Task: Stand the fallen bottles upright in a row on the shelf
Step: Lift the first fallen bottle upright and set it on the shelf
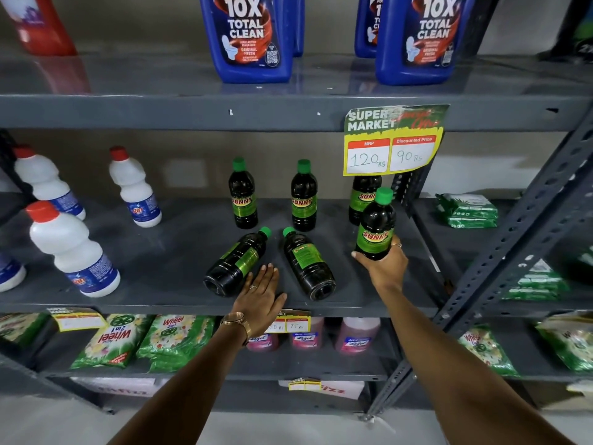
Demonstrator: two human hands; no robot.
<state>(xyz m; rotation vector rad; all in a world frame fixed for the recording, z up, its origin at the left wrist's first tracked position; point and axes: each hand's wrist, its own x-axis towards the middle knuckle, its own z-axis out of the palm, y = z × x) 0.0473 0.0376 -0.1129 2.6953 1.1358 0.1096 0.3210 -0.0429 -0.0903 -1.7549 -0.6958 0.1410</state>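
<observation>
Two fallen bottles on shelf, before three upright bottles

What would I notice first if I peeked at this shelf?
Probably the two dark bottles lying on their sides at the front of the middle shelf, one by the left hand and one beside it. Then the right hand holding another bottle upright, and the yellow price sign above.

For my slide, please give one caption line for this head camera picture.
Right hand stands a Sunny bottle on the shelf; left hand reaches beside two fallen bottles.
</observation>
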